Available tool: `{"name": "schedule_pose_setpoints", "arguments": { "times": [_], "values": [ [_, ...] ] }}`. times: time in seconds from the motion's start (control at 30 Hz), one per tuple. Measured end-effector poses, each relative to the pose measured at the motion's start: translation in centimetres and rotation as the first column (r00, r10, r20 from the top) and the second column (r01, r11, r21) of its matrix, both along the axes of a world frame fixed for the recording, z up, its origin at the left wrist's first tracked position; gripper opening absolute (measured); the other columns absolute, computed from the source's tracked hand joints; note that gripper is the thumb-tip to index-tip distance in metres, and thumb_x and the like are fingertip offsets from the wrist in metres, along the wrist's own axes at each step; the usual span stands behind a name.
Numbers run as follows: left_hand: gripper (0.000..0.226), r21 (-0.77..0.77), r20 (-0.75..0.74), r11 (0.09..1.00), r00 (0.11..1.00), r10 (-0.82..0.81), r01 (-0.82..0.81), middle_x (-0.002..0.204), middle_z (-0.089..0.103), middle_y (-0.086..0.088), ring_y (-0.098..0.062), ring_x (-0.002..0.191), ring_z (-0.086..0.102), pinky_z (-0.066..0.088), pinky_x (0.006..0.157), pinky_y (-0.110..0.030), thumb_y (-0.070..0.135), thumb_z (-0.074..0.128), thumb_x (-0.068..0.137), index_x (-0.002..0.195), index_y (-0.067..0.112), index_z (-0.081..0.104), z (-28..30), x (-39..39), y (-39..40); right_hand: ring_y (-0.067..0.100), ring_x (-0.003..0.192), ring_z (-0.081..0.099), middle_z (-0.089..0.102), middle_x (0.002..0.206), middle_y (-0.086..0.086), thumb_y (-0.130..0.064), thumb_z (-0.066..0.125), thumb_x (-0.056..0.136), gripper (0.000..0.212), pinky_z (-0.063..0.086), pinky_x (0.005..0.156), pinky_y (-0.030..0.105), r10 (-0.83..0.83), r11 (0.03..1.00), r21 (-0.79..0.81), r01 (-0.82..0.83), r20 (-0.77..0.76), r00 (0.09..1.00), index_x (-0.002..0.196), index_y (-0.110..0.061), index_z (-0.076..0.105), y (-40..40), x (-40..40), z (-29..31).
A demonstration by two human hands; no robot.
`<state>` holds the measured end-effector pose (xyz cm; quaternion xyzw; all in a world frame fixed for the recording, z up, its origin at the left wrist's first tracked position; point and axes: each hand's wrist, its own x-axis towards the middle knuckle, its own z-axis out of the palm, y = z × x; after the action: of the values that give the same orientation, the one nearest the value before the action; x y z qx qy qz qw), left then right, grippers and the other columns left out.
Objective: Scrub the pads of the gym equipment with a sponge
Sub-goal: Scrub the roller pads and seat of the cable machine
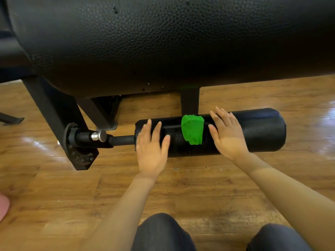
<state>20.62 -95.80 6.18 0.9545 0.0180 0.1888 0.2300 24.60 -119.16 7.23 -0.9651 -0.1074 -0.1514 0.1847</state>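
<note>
Your grip: left hand (151, 149) and right hand (227, 134) both flat, fingers straight, holding nothing, set on roller pad (257, 131) either side of green sponge (192, 129). Sponge lies loose atop pad, likely parked between scrubs. Large pad (163, 42) above.

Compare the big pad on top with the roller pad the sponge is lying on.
The big pad fills the upper frame; the roller pad is a far slimmer cylinder lower down. The roller pad carries the green sponge and both hands; the big pad is untouched and shows small nicks. Both are black, pebbled upholstery.
</note>
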Motion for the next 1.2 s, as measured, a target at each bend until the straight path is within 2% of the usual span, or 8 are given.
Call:
{"name": "schedule_pose_setpoints", "arguments": {
  "times": [0.13, 0.23, 0.43, 0.63, 0.73, 0.87, 1.03, 1.2],
  "values": [
    [0.058, 0.055, 0.024, 0.98, 0.981, -0.195, 0.193, 0.16, 0.017, -0.003, -0.02, 0.147, 0.012, 0.013, 0.116, -0.038, 0.053, 0.024, 0.097, 0.15, 0.03, 0.028, 1.7, 1.0, -5.4, 0.028, 0.133, 0.045, 0.054, 0.137, 0.014, -0.034, 0.026, 0.098, 0.054, 0.016, 0.115, 0.034, -0.003, 0.997, -0.074, 0.005, 0.035, 0.999, 0.132, -0.003, 0.054, -0.3, 0.4, -0.7],
    [0.056, 0.101, -0.073, 0.96, 0.964, -0.254, 0.26, 0.159, 0.019, -0.004, -0.02, 0.148, 0.01, 0.01, 0.119, -0.038, 0.05, 0.025, 0.099, 0.149, 0.026, 0.031, 2.0, 2.3, -8.8, 0.027, 0.136, 0.041, 0.051, 0.14, 0.014, -0.028, 0.035, 0.101, 0.045, 0.014, 0.116, 0.034, 0.016, 0.995, -0.098, -0.014, 0.019, 1.0, 0.135, -0.004, 0.051, -0.5, 0.6, -0.5],
    [0.041, 0.324, -0.128, 0.919, 0.973, -0.194, 0.226, 0.147, 0.041, -0.006, -0.023, 0.141, 0.03, 0.014, 0.119, -0.038, 0.038, 0.033, 0.102, 0.138, 0.022, 0.047, 2.1, 4.9, -8.0, 0.023, 0.141, 0.032, 0.043, 0.147, 0.011, -0.026, 0.04, 0.101, 0.045, 0.008, 0.117, 0.032, 0.066, 0.99, -0.127, -0.066, -0.003, 0.998, 0.141, -0.006, 0.044, -1.1, 0.8, -0.6],
    [0.038, 0.289, -0.09, 0.957, 0.996, 0.01, 0.016, 0.129, 0.057, -0.007, -0.025, 0.119, 0.051, 0.034, 0.104, -0.034, 0.032, 0.034, 0.102, 0.125, 0.018, 0.059, 2.4, 6.5, -0.3, 0.022, 0.143, 0.028, 0.04, 0.15, 0.009, -0.028, 0.037, 0.102, 0.046, 0.005, 0.118, 0.031, 0.072, 0.987, -0.143, -0.072, -0.007, 0.997, 0.144, -0.009, 0.041, -1.3, 0.6, -0.5],
    [0.036, 0.203, -0.044, 0.978, 0.998, 0.051, -0.041, 0.133, 0.055, -0.014, -0.03, 0.125, 0.047, 0.034, 0.108, -0.037, 0.027, 0.04, 0.101, 0.126, 0.011, 0.061, 1.6, 6.2, 2.2, 0.021, 0.143, 0.027, 0.038, 0.151, 0.007, -0.032, 0.032, 0.102, 0.049, 0.007, 0.119, 0.033, 0.058, 0.984, -0.165, -0.061, -0.026, 0.998, 0.145, -0.011, 0.038, -1.3, 0.8, -0.4],
    [0.036, 0.112, 0.041, 0.993, 0.999, 0.026, -0.031, 0.143, 0.047, -0.013, -0.031, 0.137, 0.037, 0.027, 0.116, -0.042, 0.024, 0.045, 0.098, 0.129, 0.011, 0.059, 0.6, 4.2, -0.3, 0.018, 0.145, 0.023, 0.034, 0.154, 0.003, -0.034, 0.028, 0.102, 0.05, 0.007, 0.12, 0.034, 0.046, 0.982, -0.181, -0.056, -0.06, 0.997, 0.147, -0.014, 0.034, -1.2, 1.2, 0.0],
    [0.043, 0.216, 0.083, 0.962, 0.979, -0.188, 0.166, 0.147, 0.042, -0.011, -0.03, 0.142, 0.029, 0.024, 0.116, -0.043, 0.033, 0.038, 0.098, 0.138, 0.02, 0.05, -1.0, 1.7, -5.7, 0.017, 0.141, 0.031, 0.041, 0.15, 0.003, -0.033, 0.028, 0.103, 0.047, 0.013, 0.119, 0.033, 0.042, 0.979, -0.193, -0.061, -0.1, 0.994, 0.145, -0.014, 0.038, -1.1, 2.5, 0.7],
    [0.045, 0.336, 0.071, 0.925, 0.974, -0.216, 0.18, 0.145, 0.044, -0.012, -0.031, 0.14, 0.032, 0.02, 0.116, -0.045, 0.034, 0.047, 0.095, 0.138, 0.022, 0.05, -1.7, 2.2, -4.4, 0.018, 0.139, 0.034, 0.044, 0.147, 0.004, -0.033, 0.028, 0.104, 0.046, 0.016, 0.118, 0.033, 0.043, 0.977, -0.201, -0.066, -0.118, 0.992, 0.144, -0.014, 0.041, -1.2, 3.0, 0.8]
  ]
}}
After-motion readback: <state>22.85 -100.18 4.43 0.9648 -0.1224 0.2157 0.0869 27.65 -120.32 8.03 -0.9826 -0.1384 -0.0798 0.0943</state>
